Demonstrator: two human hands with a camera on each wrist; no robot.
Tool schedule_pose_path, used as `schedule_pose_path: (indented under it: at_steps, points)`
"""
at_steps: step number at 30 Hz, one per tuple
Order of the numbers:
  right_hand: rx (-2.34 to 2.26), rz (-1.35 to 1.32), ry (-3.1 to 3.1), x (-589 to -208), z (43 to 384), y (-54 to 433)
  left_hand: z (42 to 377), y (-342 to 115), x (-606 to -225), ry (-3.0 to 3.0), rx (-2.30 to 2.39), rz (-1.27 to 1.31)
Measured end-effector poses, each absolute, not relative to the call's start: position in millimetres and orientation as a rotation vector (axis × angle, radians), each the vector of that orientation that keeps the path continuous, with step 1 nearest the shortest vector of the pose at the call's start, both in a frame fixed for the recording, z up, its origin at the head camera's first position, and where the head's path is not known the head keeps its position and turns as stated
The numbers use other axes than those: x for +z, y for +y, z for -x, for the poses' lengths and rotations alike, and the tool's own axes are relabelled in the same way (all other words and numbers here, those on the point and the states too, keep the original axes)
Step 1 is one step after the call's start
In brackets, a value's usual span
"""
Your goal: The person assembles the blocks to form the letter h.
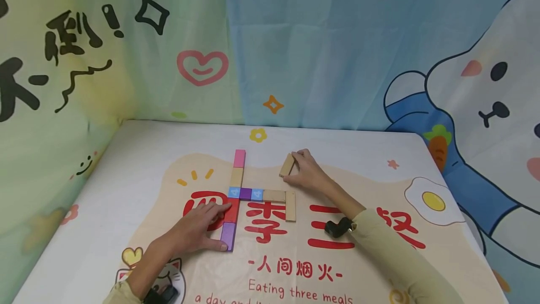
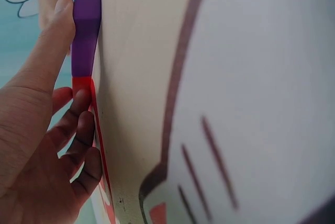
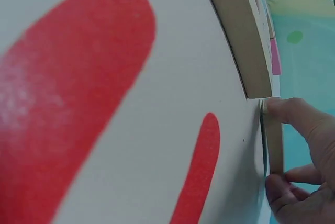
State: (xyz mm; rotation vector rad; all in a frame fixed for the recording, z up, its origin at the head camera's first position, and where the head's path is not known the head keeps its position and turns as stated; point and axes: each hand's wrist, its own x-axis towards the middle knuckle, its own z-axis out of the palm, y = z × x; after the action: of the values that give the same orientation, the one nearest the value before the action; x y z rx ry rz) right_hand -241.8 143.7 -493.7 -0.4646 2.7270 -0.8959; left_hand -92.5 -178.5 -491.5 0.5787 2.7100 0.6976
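Several coloured and plain wooden blocks lie end to end on the table. One line holds a pink block, a plain block, a light blue block, a red block and a purple block. A branch runs right to a plain block and an upright-lying plain block. My left hand touches the line's left side, forefinger at the red block, thumb at the purple one. My right hand pinches another wooden block between thumb and fingers, tilted, beyond the branch.
A printed white and beige cloth covers the table. Behind it hangs a patterned curtain, with a large cartoon figure at the right. Dark devices are strapped at the wrists.
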Motion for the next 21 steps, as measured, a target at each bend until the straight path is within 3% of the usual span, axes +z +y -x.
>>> schedule_pose_path:
  at_steps: [4,11,21]
  points:
    - [-0.998,0.579,2.735,-485,227,145,92,-178,-491,2.707,0.709,-0.583]
    - [-0.972,0.816,2.716,-464,169,151,92,-178,-490,2.713,0.703,-0.593]
    - [-0.81,0.919,2.641,-473,108,170,93,-179,-489,2.71,0.714,-0.596]
